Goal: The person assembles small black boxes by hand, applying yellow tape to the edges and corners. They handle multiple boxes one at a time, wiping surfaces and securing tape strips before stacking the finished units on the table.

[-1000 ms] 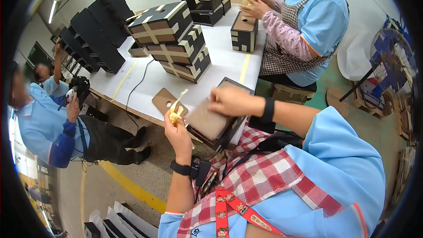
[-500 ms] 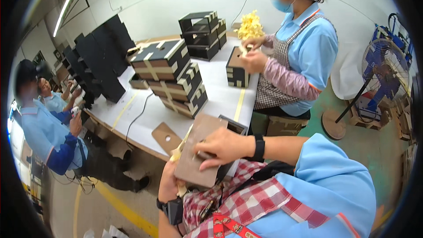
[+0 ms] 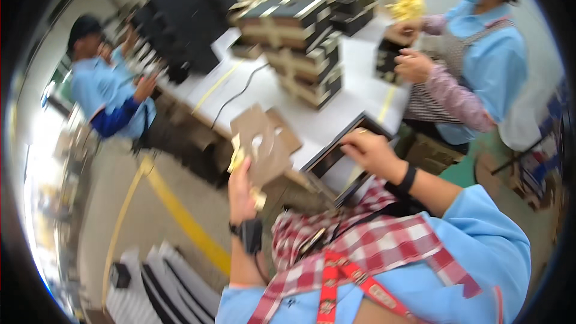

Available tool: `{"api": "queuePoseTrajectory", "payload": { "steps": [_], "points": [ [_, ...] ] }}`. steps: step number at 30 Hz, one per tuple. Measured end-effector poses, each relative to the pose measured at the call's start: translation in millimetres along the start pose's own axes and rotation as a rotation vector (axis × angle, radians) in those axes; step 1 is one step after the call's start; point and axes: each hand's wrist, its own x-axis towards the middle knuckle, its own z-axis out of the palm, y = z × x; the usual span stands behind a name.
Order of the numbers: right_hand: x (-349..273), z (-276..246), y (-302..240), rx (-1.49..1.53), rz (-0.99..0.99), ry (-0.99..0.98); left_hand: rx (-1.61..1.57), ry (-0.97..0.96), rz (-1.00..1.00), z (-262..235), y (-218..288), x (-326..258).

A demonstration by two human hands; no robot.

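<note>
My left hand (image 3: pixel 242 190) is raised in front of me and grips a brown cardboard insert (image 3: pixel 264 150) with cut-outs, together with a yellow strip (image 3: pixel 237 158). My right hand (image 3: pixel 369 151) reaches to the rim of an open black box (image 3: pixel 336 155) at the near edge of the white table (image 3: pixel 360 93); its fingers rest on the box edge. Another flat brown card (image 3: pixel 282 129) lies on the table just behind the insert. The picture is blurred by motion.
Stacks of black and tan boxes (image 3: pixel 297 42) stand mid-table, with more dark boxes (image 3: pixel 192 24) at the far left. A person in blue (image 3: pixel 480 66) across the table handles a small box. Other people (image 3: pixel 108 90) are at the left. A yellow floor line (image 3: pixel 180 216) runs below.
The view has swung. My left hand now holds the cardboard insert alone, lifted off the box, while my right hand has left the insert and gone to the black box rim.
</note>
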Motion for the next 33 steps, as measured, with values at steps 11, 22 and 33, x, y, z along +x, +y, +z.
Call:
{"api": "queuePoseTrajectory", "payload": {
  "steps": [11, 22, 33],
  "points": [
    [-7, 17, 1, -0.138, -0.028, -0.075, 0.086, -0.053, -0.083, -23, -69, 100],
    [-8, 14, 10, -0.152, -0.015, -0.102, 0.073, -0.007, -0.149, -12, -89, 86],
    [-22, 10, 16, -0.261, -0.424, -0.524, 0.641, 0.063, 0.074, -37, -99, 27]
  ]
}}
